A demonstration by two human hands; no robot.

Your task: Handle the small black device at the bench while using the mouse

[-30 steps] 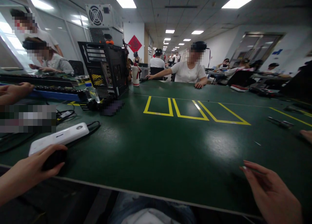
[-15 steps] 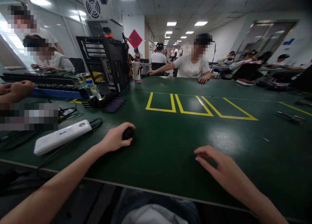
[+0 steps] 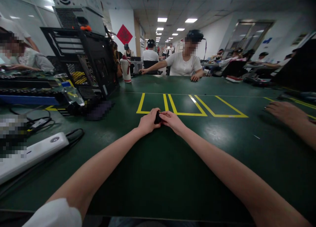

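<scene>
Both my arms reach forward over the green table [image 3: 153,167]. My left hand [image 3: 147,123] is closed around a small black object [image 3: 157,117], held just above the table near the front line of the left yellow marked box [image 3: 151,103]. My right hand [image 3: 172,120] meets it from the right, its fingertips pinched on the same black object. Most of the object is hidden between the two hands, so I cannot name it.
A black open computer case [image 3: 81,60] stands at the left, with keyboards [image 3: 27,92] and cables beside it. A white power bank [image 3: 29,154] lies front left. Another person's hand [image 3: 283,111] rests at the right. A seated person [image 3: 184,64] faces me across the table.
My left hand carried the black object from the near left edge forward to the yellow box. My right hand came in from the lower right and closed on it too.
</scene>
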